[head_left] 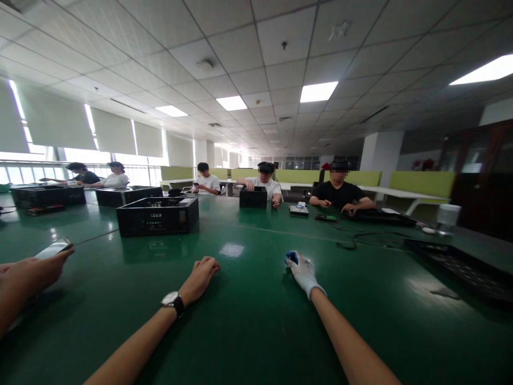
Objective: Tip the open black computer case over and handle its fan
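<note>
My left hand is bare, with a watch on its wrist. It rests on the green table with its fingers curled in, and no object shows in it. To the right, my right hand wears a white glove with blue at the fingers. Those fingers are bent round a small dark thing, too blurred to name. Bare tabletop lies between my two hands.
At left, another person's hand holds a phone. Beyond my left hand stands a black computer case. A black panel and cables lie at right. Co-workers sit across the table, one behind a black box.
</note>
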Motion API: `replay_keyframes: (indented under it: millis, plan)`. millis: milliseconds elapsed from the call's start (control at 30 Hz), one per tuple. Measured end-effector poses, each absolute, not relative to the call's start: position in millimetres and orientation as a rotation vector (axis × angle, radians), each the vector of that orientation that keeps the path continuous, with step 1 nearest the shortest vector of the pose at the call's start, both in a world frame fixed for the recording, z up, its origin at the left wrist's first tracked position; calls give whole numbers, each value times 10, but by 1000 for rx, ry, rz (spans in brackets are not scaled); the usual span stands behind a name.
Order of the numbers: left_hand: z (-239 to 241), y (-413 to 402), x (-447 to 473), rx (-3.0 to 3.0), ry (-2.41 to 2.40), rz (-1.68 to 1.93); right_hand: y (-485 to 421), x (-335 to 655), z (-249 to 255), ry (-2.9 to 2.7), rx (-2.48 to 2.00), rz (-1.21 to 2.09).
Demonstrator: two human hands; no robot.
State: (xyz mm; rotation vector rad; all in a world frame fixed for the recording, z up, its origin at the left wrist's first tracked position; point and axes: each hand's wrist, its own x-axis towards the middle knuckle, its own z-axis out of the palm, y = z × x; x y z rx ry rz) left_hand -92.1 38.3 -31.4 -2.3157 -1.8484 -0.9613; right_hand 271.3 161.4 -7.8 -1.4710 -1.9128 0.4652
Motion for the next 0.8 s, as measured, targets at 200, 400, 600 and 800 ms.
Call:
replay_keyframes:
  millis: [200, 400, 600, 800]
  plan:
    - [-254, 344, -885, -2323, -1854, -891, 1540, 2760, -65, -1975, -1436, 510]
    - [-205, 313, -855, -2355, -1835, -813, 1250, 2965, -15, -2007, -1444, 603]
    - [-221, 311, -832, -2339, -1786, -859, 658, 3237, -67, -2112, -1426, 788]
    - [-229, 283, -792, -2402, -1716, -865, 80, 3351, -115, -2155, -1418, 977]
